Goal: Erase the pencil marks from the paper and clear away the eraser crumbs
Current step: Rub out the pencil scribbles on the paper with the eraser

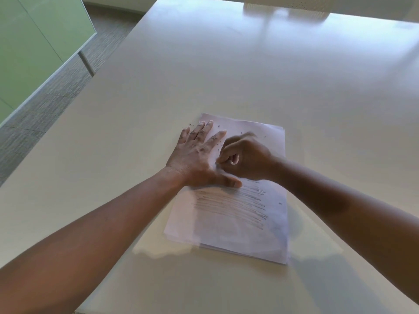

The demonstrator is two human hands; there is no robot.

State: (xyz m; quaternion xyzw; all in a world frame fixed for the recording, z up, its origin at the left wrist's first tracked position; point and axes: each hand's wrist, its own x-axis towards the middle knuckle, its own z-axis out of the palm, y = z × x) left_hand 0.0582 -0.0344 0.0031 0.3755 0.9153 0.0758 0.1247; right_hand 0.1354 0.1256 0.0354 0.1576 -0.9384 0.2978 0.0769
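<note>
I count one white paper stack (pixel 238 223) on the pale surface (pixel 226 75); left hand (pixel 197 155) flat, fingers spread, pressing it; right hand (pixel 243 156) clenched, blurred, contents unclear.

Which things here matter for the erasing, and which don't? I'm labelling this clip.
Part of the job:
paper
pencil marks
eraser crumbs
left hand, flat on the paper
right hand, curled; eraser not visible

Just there:
table
green partition

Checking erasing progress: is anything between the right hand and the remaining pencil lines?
Only the left hand's thumb: it lies across the paper between the right hand and the pencil lines.
</note>
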